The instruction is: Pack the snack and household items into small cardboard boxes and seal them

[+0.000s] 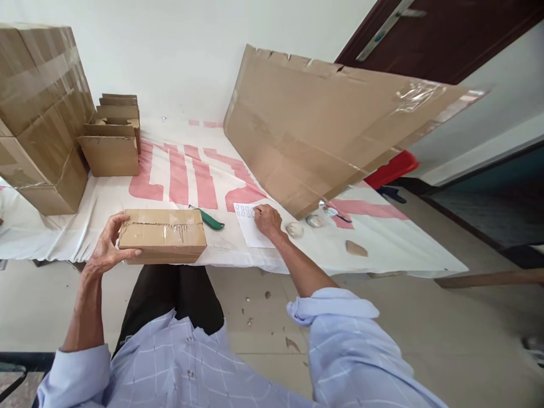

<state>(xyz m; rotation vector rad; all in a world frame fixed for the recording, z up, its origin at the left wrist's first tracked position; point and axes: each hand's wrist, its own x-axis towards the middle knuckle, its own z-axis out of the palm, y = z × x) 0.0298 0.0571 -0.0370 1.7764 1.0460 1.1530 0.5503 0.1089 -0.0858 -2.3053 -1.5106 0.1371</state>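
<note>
Small carton [161,233], apparently taped closed

Honestly, no text is coming through readable here. Big red strokes [204,184] are running across the cloth-covered worktop [395,249], tiny printed marks [243,211] are showing on the paper sheet [250,235] at its near edge, too small for making out.

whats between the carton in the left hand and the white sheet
A green tool lies between the carton and the sheet, in the head view.
</note>
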